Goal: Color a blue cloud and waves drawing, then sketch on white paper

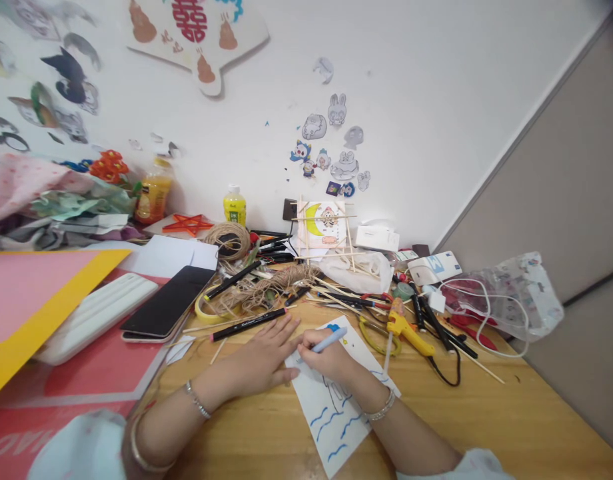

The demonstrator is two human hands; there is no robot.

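My right hand (324, 353) is closed round a light blue pen (331, 338), its tip hidden by my fingers. Under that hand lies a white sheet of paper (326, 420) drawn with blue wavy lines, a dark-outlined shape, small yellow marks and a blue patch at the top. My left hand (267, 352) rests flat with fingers stretched out, its fingertips at the sheet's left edge. Just beyond the left fingers lies a black marker (247, 325) with pink ends. A yellow glue gun (406, 328) lies to the right of the sheet.
Left are a black phone (171, 303), a white power bank (99, 317) and a yellow-edged pink board (41, 300). Behind lie twine (271, 287), markers, sticks and a stick-framed picture (324, 225). A white cable (486, 300) and plastic bag (526, 300) are at the right.
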